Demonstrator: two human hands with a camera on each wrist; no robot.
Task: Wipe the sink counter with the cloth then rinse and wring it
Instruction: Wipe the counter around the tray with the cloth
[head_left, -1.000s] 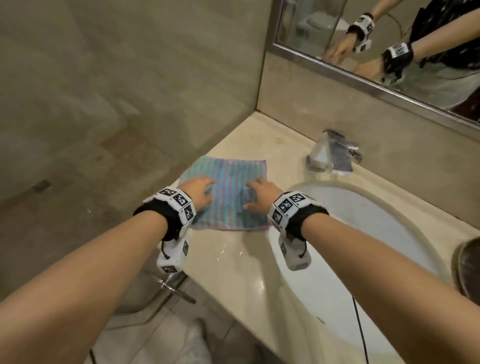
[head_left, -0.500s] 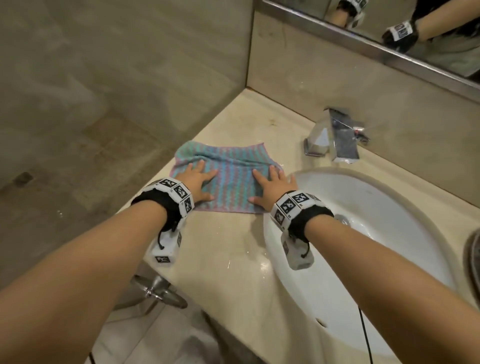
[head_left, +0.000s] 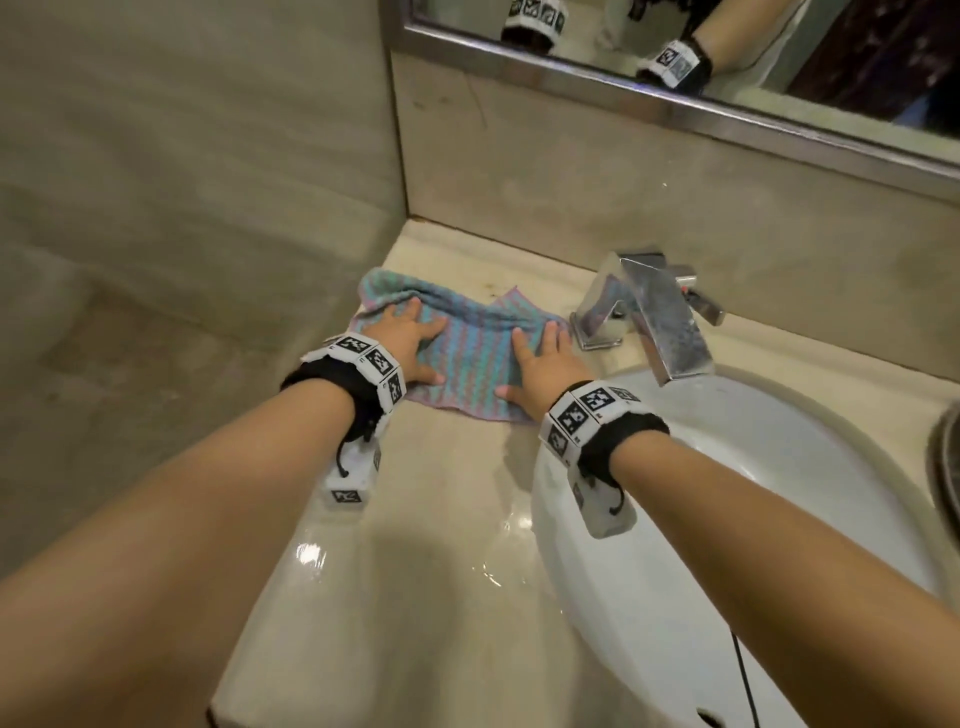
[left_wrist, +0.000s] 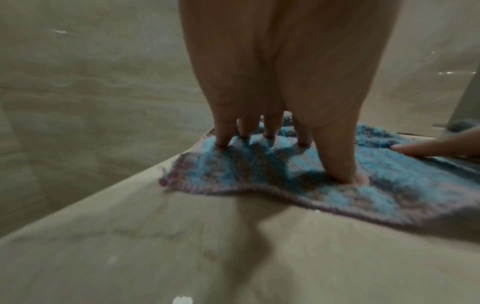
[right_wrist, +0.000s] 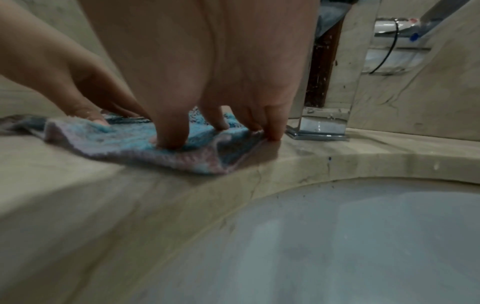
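A blue and pink striped cloth lies bunched on the beige stone counter, near the back left corner. My left hand presses flat on its left part with straight spread fingers. Flat on the cloth's right part rests my right hand, its fingertips near the base of the chrome faucet. Neither hand curls round the cloth. The white sink basin lies to the right.
A tiled wall bounds the counter on the left; a backsplash and mirror stand behind it. The counter shines wet in front of the cloth. A dark round object sits at the far right edge.
Both hands have pushed the cloth away from me toward the back wall and faucet. The cloth has rumpled, its far edge folding up.
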